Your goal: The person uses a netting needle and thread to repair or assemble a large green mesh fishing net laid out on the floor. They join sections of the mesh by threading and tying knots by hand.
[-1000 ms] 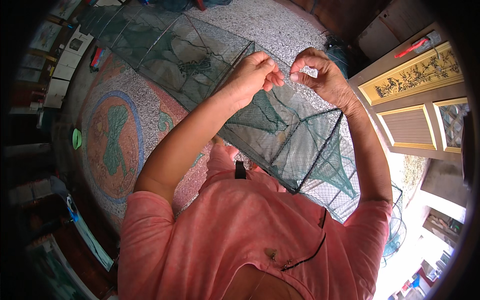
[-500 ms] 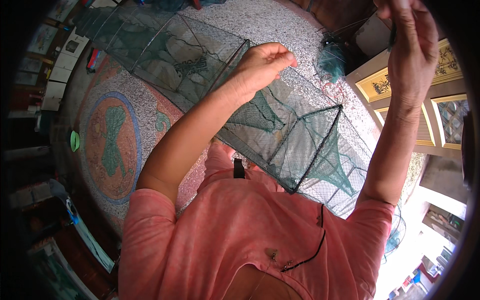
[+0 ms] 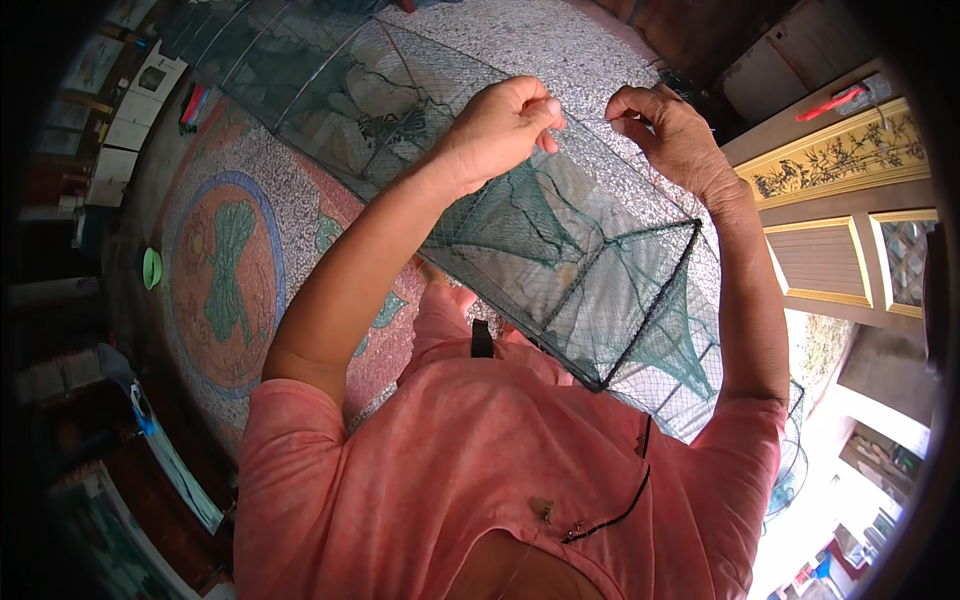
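A long fish trap of green mesh (image 3: 520, 215) stretches from the far left down to the near right, in front of my body. Dark square frames (image 3: 650, 305) hold its netting out, and mesh funnels sag inside it. My left hand (image 3: 502, 132) is raised above the trap, thumb and fingers pinched together. Facing it, a little to the right, my right hand (image 3: 672, 138) has its fingers curled in with thumb and forefinger close together. What either pinch holds is too fine to make out. The two hands are apart.
Speckled stone floor (image 3: 490, 35) lies beneath the trap, with a round mosaic (image 3: 225, 285) at left. A panelled door (image 3: 830, 165) with a red item (image 3: 832, 104) stands at right. A light-green round object (image 3: 152, 268) and dark furniture line the left side.
My right hand has come down and left from the upper right, nearer my left hand. The left hand has shifted slightly left and stays pinched.
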Demonstrator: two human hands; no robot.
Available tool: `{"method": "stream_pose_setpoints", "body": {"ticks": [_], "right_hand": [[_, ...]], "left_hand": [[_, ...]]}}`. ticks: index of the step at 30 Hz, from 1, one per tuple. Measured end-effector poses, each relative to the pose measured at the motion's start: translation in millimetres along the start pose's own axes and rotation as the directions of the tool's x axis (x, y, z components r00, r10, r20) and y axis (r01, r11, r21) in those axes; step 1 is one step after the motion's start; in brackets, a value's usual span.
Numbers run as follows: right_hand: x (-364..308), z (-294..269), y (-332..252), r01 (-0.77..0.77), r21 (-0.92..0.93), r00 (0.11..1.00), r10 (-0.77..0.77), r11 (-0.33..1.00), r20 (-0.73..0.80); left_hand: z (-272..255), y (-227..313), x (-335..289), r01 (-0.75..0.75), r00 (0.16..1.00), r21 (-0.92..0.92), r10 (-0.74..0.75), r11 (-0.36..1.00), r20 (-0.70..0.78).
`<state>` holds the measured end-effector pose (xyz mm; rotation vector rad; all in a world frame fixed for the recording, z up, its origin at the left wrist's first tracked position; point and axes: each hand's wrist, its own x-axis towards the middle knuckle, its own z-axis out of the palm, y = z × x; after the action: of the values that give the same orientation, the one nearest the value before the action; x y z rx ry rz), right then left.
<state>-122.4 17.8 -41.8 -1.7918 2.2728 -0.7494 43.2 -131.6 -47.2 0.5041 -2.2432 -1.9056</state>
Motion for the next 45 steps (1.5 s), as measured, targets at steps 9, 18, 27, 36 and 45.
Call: {"method": "stream_pose_setpoints", "body": {"ticks": [9, 18, 27, 36, 45], "right_hand": [[6.5, 20.9, 1.5, -0.164, 0.501, 0.983, 0.102, 0.85, 0.149], [20.9, 39.1, -5.5, 0.094, 0.494, 0.996, -0.078, 0.865, -0.053], [59.0, -26.2, -82.9, 0.342, 0.807, 0.939, -0.159, 0.482, -0.304], [22.4, -73.9, -61.7, -0.143, 0.065, 0.99, 0.143, 0.988, 0.003], [12.2, -57.7, -7.8, -0.198, 0.601, 0.629, 0.57, 0.775, -0.528]], "left_hand": [[-1.8, -10.5, -1.8, 0.007, 0.998, 0.0, -0.007, 1.0, -0.057], [-10.1, -12.6, 0.6, 0.066, 0.992, -0.264, -0.093, 0.962, -0.091], [4.6, -5.2, -0.7, -0.15, 0.988, -0.005, 0.15, 0.989, -0.023], [-65.1, 3.7, 35.8, -0.133, 0.97, -0.123, 0.155, 0.984, 0.188], [-84.1, -12.3, 74.0, 0.06, 0.863, -0.354, 0.13, 0.933, 0.488]]}}
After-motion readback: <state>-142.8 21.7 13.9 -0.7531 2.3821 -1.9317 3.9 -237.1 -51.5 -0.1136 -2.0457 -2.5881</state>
